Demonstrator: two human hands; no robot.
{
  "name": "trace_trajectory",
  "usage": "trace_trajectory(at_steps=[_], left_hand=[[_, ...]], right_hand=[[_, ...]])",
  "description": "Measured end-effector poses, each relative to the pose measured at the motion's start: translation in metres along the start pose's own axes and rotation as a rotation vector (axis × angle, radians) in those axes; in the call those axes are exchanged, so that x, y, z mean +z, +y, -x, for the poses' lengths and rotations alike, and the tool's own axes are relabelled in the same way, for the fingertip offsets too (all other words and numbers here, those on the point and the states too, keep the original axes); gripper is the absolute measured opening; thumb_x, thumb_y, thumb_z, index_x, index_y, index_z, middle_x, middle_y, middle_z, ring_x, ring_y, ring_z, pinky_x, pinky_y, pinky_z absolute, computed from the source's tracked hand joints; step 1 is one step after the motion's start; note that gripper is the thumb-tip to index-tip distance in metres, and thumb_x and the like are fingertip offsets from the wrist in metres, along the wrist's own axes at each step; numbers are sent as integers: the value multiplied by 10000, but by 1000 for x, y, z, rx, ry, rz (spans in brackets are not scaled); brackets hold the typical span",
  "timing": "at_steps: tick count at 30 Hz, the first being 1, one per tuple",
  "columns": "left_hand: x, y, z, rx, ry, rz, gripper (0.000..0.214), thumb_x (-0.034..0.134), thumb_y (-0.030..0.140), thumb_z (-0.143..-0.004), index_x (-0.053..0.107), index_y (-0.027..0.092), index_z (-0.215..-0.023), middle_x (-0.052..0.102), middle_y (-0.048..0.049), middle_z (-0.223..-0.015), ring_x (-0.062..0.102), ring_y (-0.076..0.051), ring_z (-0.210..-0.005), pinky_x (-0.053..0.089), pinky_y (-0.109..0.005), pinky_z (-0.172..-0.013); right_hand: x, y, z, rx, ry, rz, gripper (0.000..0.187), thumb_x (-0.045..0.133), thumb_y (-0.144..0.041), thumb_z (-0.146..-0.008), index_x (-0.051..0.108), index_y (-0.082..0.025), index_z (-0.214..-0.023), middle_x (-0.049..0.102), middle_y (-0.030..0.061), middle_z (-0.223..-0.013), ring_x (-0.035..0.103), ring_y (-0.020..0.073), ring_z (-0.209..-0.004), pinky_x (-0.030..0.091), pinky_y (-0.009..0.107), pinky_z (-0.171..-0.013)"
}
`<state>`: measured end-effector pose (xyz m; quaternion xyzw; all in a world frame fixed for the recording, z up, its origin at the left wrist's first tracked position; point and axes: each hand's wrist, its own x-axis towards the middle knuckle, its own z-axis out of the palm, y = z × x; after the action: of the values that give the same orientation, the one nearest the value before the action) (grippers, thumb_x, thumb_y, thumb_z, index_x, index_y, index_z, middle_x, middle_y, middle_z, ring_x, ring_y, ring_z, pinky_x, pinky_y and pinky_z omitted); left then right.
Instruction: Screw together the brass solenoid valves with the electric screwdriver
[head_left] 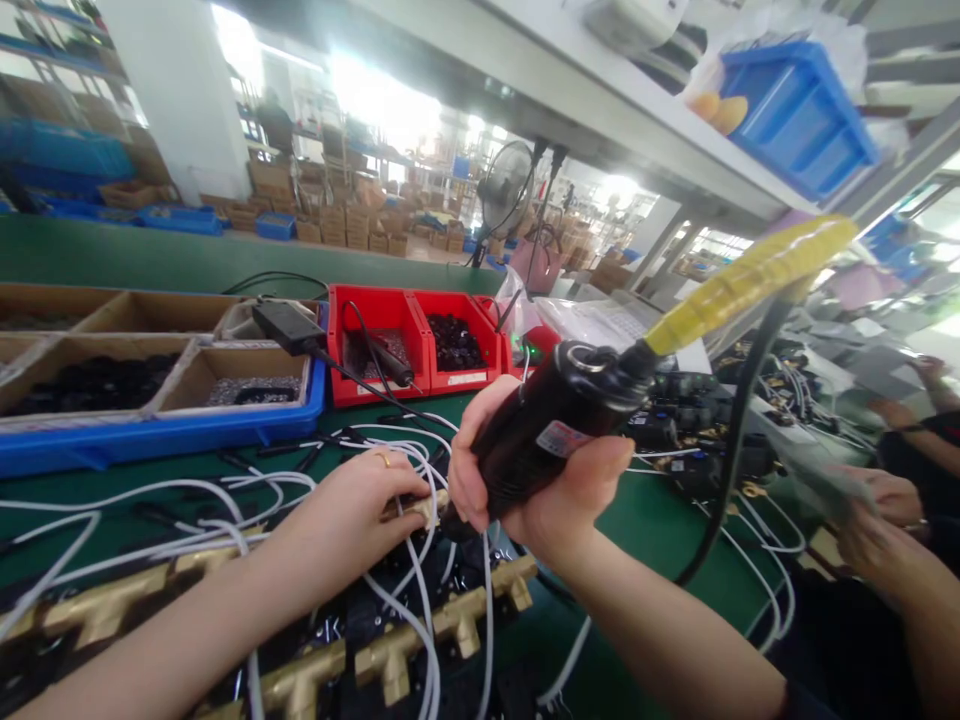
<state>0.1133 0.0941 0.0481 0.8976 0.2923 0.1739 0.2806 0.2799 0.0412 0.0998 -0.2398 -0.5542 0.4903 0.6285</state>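
My right hand (pixel 559 505) is wrapped round a black electric screwdriver (pixel 525 430), tilted with its nose down to the left. A yellow-wrapped cord (pixel 742 280) leaves its upper end. Close to the nose, my left hand (pixel 367 510) has thumb and fingers closed on a brass fitting (pixel 431 508); the screwdriver's tip is hidden behind my right fingers. Below the hands lie several brass valve bodies (pixel 450 615) with black parts. White cables (pixel 424 640) run loosely over them and past both hands.
Behind the hands stand red bins (pixel 457 378) of small parts and a blue tray (pixel 225 432) with cardboard compartments. More black units (pixel 682 440) with cables lie to the right. A co-worker's hands (pixel 877 510) are at the far right. A shelf (pixel 600 110) hangs overhead.
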Motion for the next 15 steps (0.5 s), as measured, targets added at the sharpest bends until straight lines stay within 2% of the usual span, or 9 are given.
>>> trace_trajectory(at_steps=[8,15], left_hand=[[-2,3,0,34,-25,-14,186,639,173,-902,768,257,-798,715,-7,-817,625,-178,-870,465,-282,-854],[0,4,1,40,-28,-78,230,624,115,-888,788,267,-839,706,-9,-808,579,-168,-802,439,-261,-744]], right_hand=[[-2,2,2,8,-19,7,635,579,-833,-797,545,-204,-874,486,-32,-476,411,118,-317,345,213,-320],[0,-4,3,-38,28,64,691,551,-891,-778,568,-204,-848,458,-35,-480,430,127,-327,345,226,-318]])
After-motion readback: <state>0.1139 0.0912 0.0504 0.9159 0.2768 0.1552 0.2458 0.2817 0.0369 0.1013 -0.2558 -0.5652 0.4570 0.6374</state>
